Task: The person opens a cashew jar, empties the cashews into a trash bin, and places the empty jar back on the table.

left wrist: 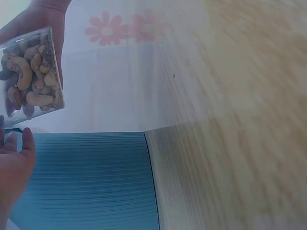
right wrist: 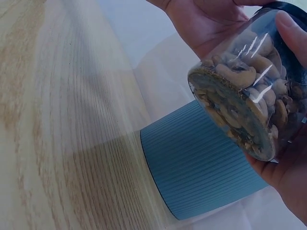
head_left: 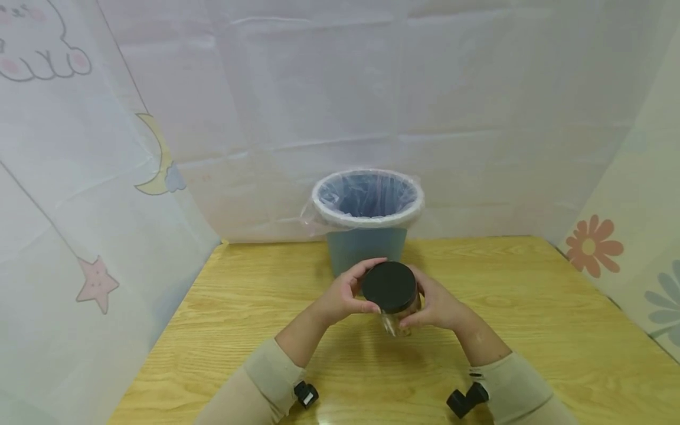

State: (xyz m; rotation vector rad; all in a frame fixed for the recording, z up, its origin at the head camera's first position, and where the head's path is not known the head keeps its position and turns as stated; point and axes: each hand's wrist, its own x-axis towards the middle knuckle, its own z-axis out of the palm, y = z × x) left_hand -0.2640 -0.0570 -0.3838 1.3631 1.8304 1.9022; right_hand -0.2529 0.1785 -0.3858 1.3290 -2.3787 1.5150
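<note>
While both hands close around it, a clear jar (head_left: pixel 397 310) filled with cashews (right wrist: pixel 249 103) hangs in the air above the wooden table (head_left: pixel 531 330), just in front of a blue bin (head_left: pixel 366 233). A flat black lid (head_left: pixel 389 286) sits on top of the jar and faces the head camera. The left hand (head_left: pixel 340 295) curls its fingers over the far edge of the lid, with the thumb pressing the near edge, so it grips the lid. The right hand (head_left: pixel 438 307) wraps round the clear body below the lid, fingers on the far side and thumb on the near side, clamped on the jar. From the right wrist camera, the round base of the jar tilts toward the lens, nuts packed against the glass, and the ribbed blue wall of the bin stands right behind it. From the left wrist camera, the jar (left wrist: pixel 31 72) shows at the upper left with the other hand behind it.

A thin plastic liner (head_left: pixel 366 198) is folded over the rim of the bin. Pale sheets form walls around the table; the left one bears a moon (head_left: pixel 159 159) and a star (head_left: pixel 97 284), the right one an orange flower (head_left: pixel 592 245). Beige sleeves (head_left: pixel 265 378) cover both forearms.
</note>
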